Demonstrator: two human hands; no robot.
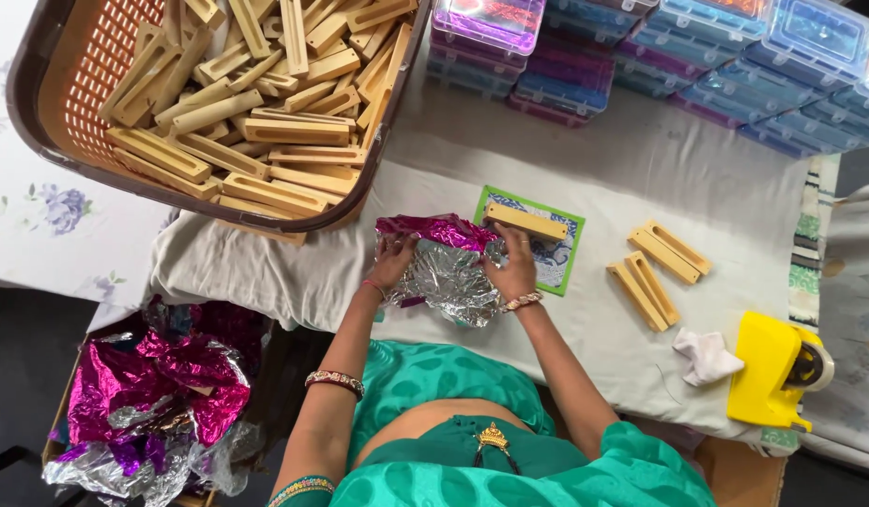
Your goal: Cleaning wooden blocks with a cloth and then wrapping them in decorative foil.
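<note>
Green cloth of the person's garment (434,394) is filling the bottom of the head view, and just past it both bare hands are pressing on a crinkled sheet of silver foil with a magenta face (449,268), lying on the white-covered table (660,169). The left hand (392,263) is holding the sheet's left edge, its grip closed loosely on the foil; the right hand (514,272) is pinching the right edge in the same way. Whether anything is already lying under the foil cannot be told.

Judging by this, the person is wrapping: the sheet is being spread or folded, and the next move would call for keeping both edges taut while turning the foil over.

Just beside the right hand, a long pale wooden block (526,222) is resting on a green-bordered patterned card (556,263). Four more such wooden blocks (658,268) are lying further right, near a white rag (707,355) and a yellow tape dispenser (772,371).

A brown-rimmed orange plastic basket (68,94) is holding a heap of like blocks. Clear lidded boxes in purple and blue (678,56) are stacked at the far edge, contents blurred. Low on the left, a cardboard box (64,394) is holding crumpled magenta and silver foil (153,394).
</note>
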